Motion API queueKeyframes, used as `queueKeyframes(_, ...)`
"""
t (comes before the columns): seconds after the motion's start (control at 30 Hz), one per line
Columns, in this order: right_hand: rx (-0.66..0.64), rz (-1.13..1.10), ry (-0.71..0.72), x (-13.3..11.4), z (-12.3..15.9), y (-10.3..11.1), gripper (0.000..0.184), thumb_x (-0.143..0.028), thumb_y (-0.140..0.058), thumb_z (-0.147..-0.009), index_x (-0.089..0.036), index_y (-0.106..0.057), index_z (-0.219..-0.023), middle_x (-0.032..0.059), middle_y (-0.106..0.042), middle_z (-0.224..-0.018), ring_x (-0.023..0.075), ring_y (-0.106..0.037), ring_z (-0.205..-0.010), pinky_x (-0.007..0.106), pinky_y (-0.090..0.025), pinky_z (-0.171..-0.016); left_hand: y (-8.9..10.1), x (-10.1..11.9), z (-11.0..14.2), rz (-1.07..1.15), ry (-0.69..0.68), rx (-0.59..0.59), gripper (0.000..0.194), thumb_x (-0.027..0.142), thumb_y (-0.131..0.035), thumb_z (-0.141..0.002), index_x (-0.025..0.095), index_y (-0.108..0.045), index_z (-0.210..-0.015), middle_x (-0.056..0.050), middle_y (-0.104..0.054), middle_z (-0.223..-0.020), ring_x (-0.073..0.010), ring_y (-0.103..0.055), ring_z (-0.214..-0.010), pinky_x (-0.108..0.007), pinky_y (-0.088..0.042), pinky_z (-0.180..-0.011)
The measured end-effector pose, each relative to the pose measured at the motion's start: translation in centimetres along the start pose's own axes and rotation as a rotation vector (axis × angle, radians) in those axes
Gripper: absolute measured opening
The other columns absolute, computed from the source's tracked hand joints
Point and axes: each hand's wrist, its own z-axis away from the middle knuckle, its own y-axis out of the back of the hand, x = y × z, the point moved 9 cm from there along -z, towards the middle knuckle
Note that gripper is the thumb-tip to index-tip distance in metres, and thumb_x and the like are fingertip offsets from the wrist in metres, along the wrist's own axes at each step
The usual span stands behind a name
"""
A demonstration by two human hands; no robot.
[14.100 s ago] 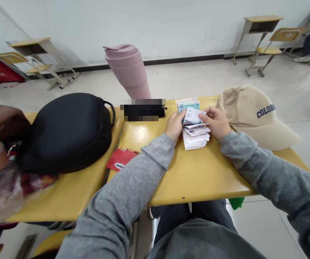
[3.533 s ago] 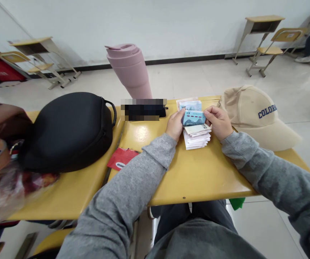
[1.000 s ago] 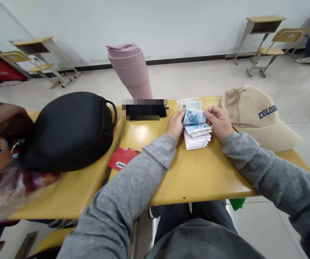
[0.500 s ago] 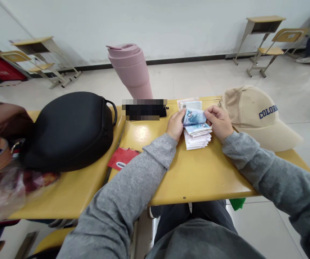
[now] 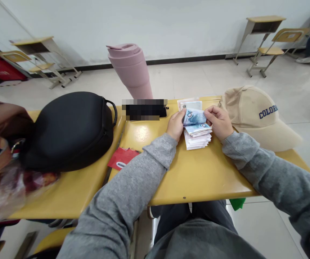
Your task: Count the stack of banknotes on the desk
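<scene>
Left hand and right hand pinching a blue banknote over yellow desk.
Banknote = landmark: left thumb on its left edge, fingers mostly hidden; right thumb and finger nip its right edge. Near to far: red packet well left of banknote and nearer, partly behind the left sleeve; fanned paper stack just on banknote's near side, blue-printed note on top; black case far left of banknote; beige cap to its right, on its side of the right hand; small pile of notes just beyond it; black phone, partly blurred, left and slightly beyond; pink tumbler past the phone, left of banknote; chair well beyond, right.
</scene>
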Motion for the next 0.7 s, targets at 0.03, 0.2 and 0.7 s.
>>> queueKeyframes(0.03,0.001,-0.002,0.002,-0.01,-0.01,0.00,0.027,-0.043,-0.063,-0.075,-0.019,-0.051,-0.068,-0.0058,-0.043,-0.050,0.0075,-0.037,-0.044,0.023,-0.028,-0.043,0.01,-0.02,-0.01,0.003,0.001,0.000,0.029,0.045,-0.065,-0.069,0.016,-0.064,-0.071,-0.001,-0.067,-0.070,-0.0155,-0.063,-0.073,-0.029,-0.046,-0.073)
queueKeyframes(0.2,0.009,0.015,-0.006,0.01,0.03,0.06,0.028,-0.044,-0.063,-0.075,-0.020,-0.050,-0.067,-0.0058,-0.043,-0.050,0.0076,-0.037,-0.044,0.023,-0.029,-0.043,0.13,-0.38,-0.12,0.032,0.029,0.010,0.027,0.043,-0.066,-0.069,0.016,-0.063,-0.070,-0.001,-0.067,-0.070,-0.0160,-0.063,-0.075,-0.029,-0.046,-0.075)
queueKeyframes(0.7,-0.013,0.000,0.001,-0.15,0.11,-0.01,0.033,-0.049,-0.062,-0.075,-0.020,-0.049,-0.066,-0.0058,-0.040,-0.047,0.0083,-0.038,-0.044,0.023,-0.029,-0.043,0.06,-0.21,-0.02,0.021,0.028,0.017,0.029,0.044,-0.066,-0.069,0.015,-0.064,-0.069,-0.002,-0.066,-0.069,-0.0160,-0.063,-0.073,-0.029,-0.046,-0.074)
